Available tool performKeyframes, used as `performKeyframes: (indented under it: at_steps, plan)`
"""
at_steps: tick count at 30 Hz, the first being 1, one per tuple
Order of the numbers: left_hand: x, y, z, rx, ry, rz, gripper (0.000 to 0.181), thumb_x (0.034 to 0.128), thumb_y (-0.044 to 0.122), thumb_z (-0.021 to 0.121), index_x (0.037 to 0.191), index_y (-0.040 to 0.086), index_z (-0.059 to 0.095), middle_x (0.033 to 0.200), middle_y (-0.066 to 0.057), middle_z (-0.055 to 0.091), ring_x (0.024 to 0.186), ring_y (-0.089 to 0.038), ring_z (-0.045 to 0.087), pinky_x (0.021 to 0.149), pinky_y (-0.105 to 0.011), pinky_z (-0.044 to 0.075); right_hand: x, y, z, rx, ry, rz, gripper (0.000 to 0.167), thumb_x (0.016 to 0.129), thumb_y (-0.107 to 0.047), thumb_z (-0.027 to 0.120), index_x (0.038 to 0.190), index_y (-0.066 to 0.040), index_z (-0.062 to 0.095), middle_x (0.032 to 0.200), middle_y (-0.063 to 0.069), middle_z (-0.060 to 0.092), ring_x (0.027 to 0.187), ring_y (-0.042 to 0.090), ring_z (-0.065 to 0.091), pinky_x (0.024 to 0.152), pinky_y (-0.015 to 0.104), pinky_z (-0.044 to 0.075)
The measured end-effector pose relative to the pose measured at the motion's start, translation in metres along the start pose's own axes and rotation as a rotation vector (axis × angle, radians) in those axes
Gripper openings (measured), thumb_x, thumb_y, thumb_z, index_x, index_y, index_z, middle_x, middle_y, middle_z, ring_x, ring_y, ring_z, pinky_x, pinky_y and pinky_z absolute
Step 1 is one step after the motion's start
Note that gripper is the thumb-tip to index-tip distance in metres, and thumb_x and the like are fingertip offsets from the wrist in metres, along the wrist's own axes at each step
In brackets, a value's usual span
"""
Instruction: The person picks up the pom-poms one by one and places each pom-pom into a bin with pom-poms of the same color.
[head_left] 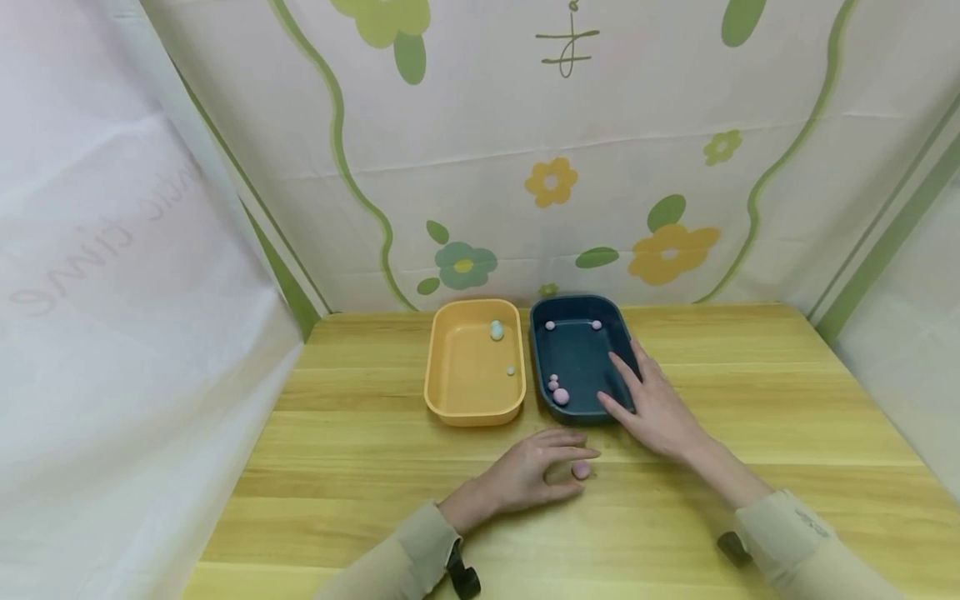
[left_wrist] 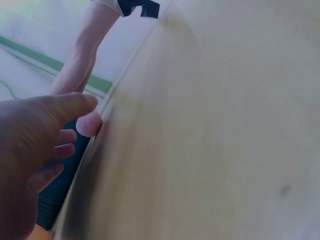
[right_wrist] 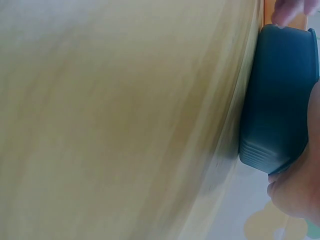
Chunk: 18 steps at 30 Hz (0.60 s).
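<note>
My left hand [head_left: 528, 473] is low over the tabletop, its thumb and index finger apart on either side of a pink ball [head_left: 581, 470]. In the left wrist view the same pink ball [left_wrist: 89, 124] shows just beyond a fingertip. My right hand [head_left: 663, 414] lies over the right rim of a dark blue tray [head_left: 581, 362], fingers spread and fairly straight, nothing seen in them. Several pink balls [head_left: 561, 397] of different sizes lie inside that tray. The right wrist view shows the blue tray's side [right_wrist: 280, 95] with the hand [right_wrist: 300, 180] against it.
A yellow tray [head_left: 472, 375] stands left of the blue one, with a small gap between. Pale blue-green balls [head_left: 497, 332] lie in it. Both trays stand near the back edge of the wooden table [head_left: 360, 467], before a flower-printed curtain [head_left: 480, 200].
</note>
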<state>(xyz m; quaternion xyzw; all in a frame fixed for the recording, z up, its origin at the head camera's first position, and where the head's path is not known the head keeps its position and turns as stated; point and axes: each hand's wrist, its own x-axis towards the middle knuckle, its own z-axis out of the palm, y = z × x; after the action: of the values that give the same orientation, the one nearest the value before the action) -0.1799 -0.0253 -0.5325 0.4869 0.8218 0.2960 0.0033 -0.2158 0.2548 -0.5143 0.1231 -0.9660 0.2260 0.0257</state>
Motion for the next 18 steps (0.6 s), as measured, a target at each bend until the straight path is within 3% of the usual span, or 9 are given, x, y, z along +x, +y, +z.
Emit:
performKeyframes:
  at_steps: [11,18]
  plan:
    - [-0.002,-0.009,0.017,-0.027,0.109,0.031,0.028,0.104,0.02,0.079,0.131,0.014,0.08,0.128,0.001,0.082,0.13,-0.014,0.072,0.119,-0.021,0.051,0.0,-0.001,-0.001,-0.006,0.005,-0.008,0.084,0.111,-0.056,0.057,0.174,-0.007,0.03,0.184,0.028,0.004,0.164,0.062,0.021,0.126,0.08,0.029]
    - [-0.002,-0.009,0.018,-0.071,0.144,-0.004,0.022,0.1047,0.021,0.078,0.125,0.014,0.082,0.121,0.002,0.083,0.119,-0.01,0.075,0.11,-0.016,0.054,0.0,-0.001,0.0,-0.002,0.006,-0.005,0.084,0.111,-0.056,0.057,0.174,-0.008,0.03,0.184,0.028,0.005,0.164,0.061,0.022,0.126,0.08,0.03]
